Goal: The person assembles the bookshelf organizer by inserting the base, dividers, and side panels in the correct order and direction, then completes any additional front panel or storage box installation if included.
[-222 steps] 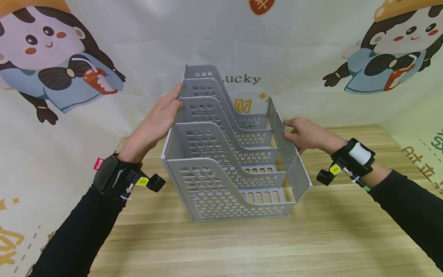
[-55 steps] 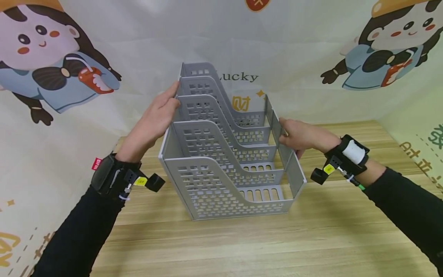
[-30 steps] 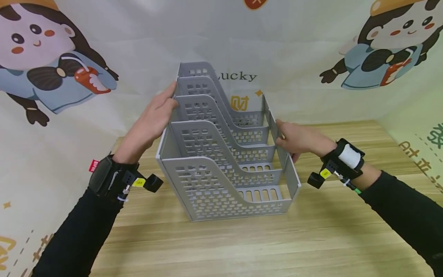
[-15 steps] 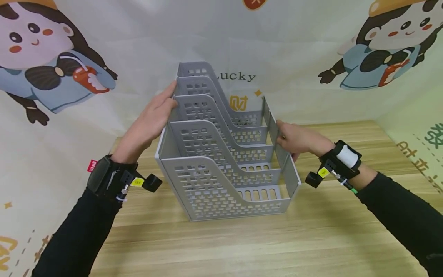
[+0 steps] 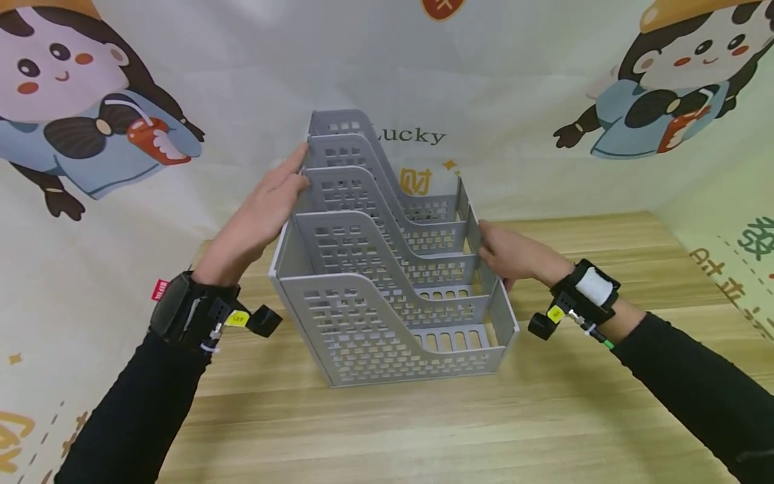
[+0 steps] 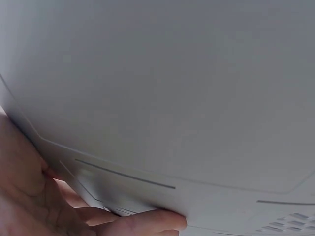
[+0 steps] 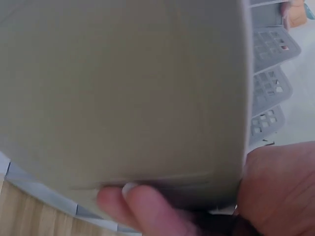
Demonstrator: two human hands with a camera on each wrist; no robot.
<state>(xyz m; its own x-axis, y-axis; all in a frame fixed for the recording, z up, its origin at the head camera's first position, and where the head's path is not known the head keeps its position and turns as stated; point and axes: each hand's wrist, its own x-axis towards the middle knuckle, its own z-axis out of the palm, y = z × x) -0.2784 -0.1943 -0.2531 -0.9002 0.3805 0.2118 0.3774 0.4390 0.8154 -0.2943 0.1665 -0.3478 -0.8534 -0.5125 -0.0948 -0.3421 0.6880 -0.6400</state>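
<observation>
A grey plastic file organizer stands on the wooden table in the head view, with perforated dividers that slope down to the right. My left hand grips the edge of its tall left side; the left wrist view shows those fingers against the flat outer face. On the low right side, my right hand holds the side panel. In the right wrist view two fingertips lie on that panel's outer face, with part of the hand beyond its edge. Both thumbs are largely hidden.
The wooden table extends in front of and to the right of the organizer. Behind it hangs a white backdrop with cartoon figures and lettering. Each wrist wears a strapped camera, the left camera close to the organizer's left edge.
My right hand has moved left, and the right side panel has swung inward toward the divider ends. The left hand keeps its place on the left side. The view has shifted slightly.
</observation>
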